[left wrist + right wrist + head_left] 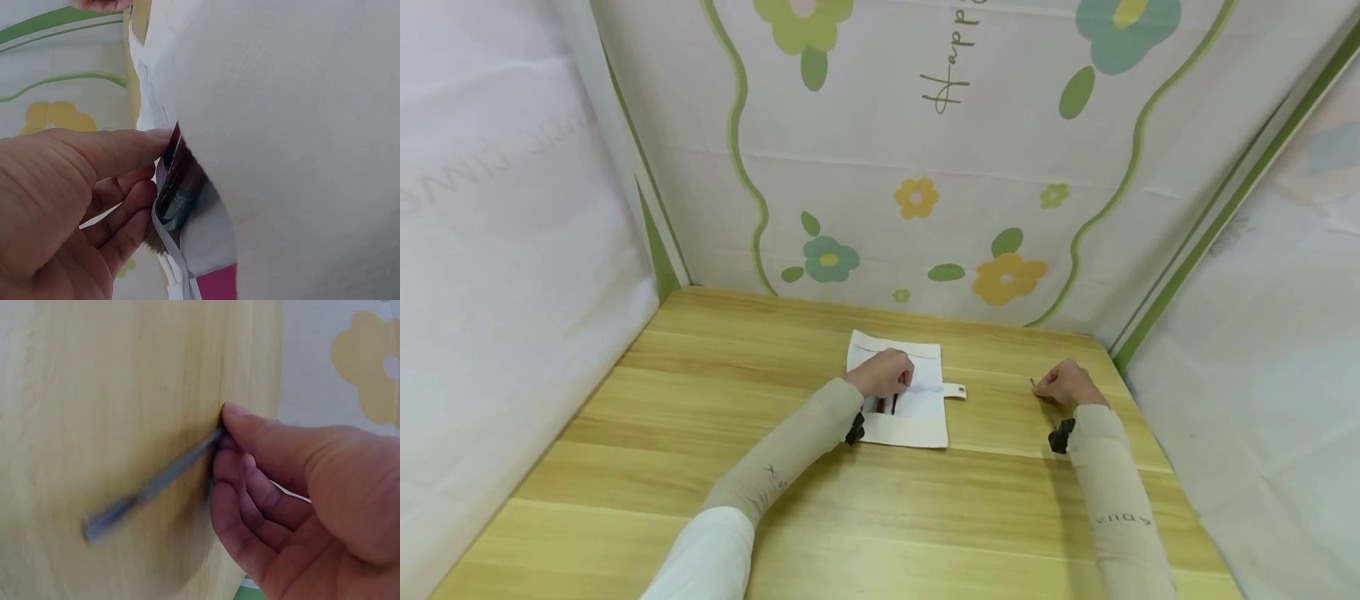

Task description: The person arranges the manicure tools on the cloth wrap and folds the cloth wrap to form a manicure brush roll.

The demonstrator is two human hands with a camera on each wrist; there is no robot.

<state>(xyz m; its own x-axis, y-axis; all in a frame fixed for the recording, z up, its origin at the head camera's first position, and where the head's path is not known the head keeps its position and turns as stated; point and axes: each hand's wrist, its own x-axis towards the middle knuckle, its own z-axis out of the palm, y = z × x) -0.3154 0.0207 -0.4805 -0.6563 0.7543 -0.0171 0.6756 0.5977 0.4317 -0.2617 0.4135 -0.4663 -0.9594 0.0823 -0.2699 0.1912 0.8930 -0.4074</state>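
Pinching slim tool (170, 472): right hand (1066, 384) fingertips clamped, three o'clock of white pouch (910, 432) | left hand (883, 372) fingers clamped on pouch | likely tool transfer; next calls for steady pouch

Yellow wood-grain tabletop (850, 517), white case (910, 431) spread open on it, tab (955, 391) seemingly flat against the wood

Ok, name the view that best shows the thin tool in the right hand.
Right wrist: the thin tool shows large, though blurred, pinched by the right hand. Head shows it tiny; left wrist, nothing clear of it.
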